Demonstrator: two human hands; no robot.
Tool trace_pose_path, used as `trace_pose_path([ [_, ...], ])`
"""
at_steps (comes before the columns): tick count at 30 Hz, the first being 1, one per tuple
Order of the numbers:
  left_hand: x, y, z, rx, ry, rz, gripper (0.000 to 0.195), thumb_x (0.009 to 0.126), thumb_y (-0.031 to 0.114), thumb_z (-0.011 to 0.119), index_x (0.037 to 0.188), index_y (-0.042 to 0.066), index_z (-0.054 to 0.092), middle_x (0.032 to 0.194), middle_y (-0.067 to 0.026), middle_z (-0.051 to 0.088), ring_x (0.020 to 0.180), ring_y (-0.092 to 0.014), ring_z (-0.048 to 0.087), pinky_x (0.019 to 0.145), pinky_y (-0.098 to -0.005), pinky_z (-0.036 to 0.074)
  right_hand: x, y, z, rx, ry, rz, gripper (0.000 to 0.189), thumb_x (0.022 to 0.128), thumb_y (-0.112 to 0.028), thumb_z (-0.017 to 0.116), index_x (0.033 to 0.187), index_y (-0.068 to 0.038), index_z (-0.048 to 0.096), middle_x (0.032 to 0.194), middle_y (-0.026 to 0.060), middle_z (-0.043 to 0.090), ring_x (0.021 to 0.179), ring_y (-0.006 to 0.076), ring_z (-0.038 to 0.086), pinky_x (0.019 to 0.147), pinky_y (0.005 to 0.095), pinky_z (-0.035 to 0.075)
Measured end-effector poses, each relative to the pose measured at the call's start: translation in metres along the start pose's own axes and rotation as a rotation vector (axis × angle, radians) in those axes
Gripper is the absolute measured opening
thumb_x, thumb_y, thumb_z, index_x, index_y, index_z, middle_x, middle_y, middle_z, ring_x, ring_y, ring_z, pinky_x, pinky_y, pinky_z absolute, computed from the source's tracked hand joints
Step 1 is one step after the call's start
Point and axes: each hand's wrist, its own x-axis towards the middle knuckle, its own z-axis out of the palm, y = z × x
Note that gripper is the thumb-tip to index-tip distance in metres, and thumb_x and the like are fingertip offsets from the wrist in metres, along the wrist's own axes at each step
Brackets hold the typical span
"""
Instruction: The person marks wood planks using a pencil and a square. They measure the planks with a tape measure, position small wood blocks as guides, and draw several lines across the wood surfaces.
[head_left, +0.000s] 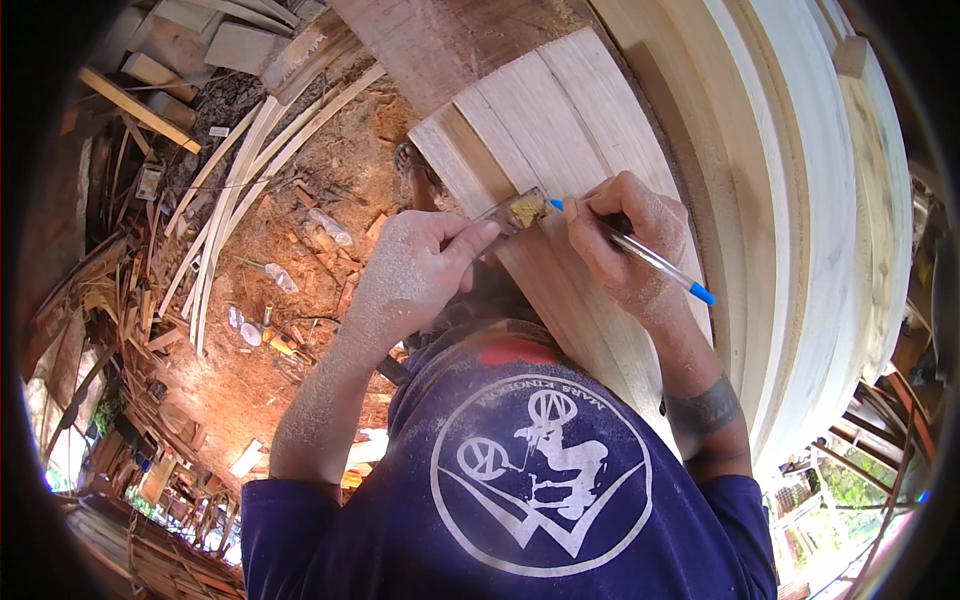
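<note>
My left hand, dusted with sawdust, pinches a small flat worn tool with a yellow patch between thumb and fingers. That tool lies across the near edge of several pale wooden boards set side by side; its exact kind is unclear. In my right hand is a clear-barrelled ballpoint pen with a blue end, gripped as for writing. Its blue tip end sits beside the yellow patch, close above the boards. Whether the point touches the wood cannot be told.
Tall stacked planks stand along the right. Long thin wood strips lean over the sawdust-covered floor at left. An orange-yellow power tool with a cord lies among scraps and plastic bottles. A sandalled foot shows beyond my left hand.
</note>
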Motion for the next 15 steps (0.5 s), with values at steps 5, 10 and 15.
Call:
trace_pose_path([
  [5,0.0004,-0.0054,0.0000,-0.008,-0.005,0.015,0.040,0.104,0.033,0.063,0.083,0.001,0.072,0.056,0.0011,0.058,0.048,-0.006,0.051,0.045,-0.0260,0.039,0.0003,0.0007,0.0001,-0.005,-0.006,-0.003,0.022,0.082,-0.012,0.080,0.075,-0.005,0.060,0.063,0.0132,0.063,0.055,0.0274,0.067,0.053,0.0348,0.051],
  [10,0.0005,0.0027,-0.0031,0.016,-0.018,-0.030,0.045,0.102,0.035,0.062,0.080,-0.003,0.070,0.058,-0.0084,0.061,0.055,-0.016,0.061,0.056,-0.0357,0.048,0.0006,0.0023,-0.0006,-0.031,-0.011,-0.015,0.023,0.082,-0.012,0.080,0.074,-0.006,0.059,0.062,0.0133,0.062,0.053,0.0272,0.065,0.051,0.0341,0.050],
  [15,-0.0027,0.0033,-0.0012,-0.001,0.029,0.018,0.044,0.103,0.032,0.063,0.074,0.001,0.070,0.055,-0.0006,0.058,0.051,-0.008,0.052,0.049,-0.0293,0.041,-0.0003,-0.0001,-0.0032,-0.024,-0.038,-0.035,0.023,0.084,0.001,0.076,0.074,-0.003,0.055,0.067,0.0087,0.066,0.055,0.0119,0.061,0.053,0.0257,0.047],
])
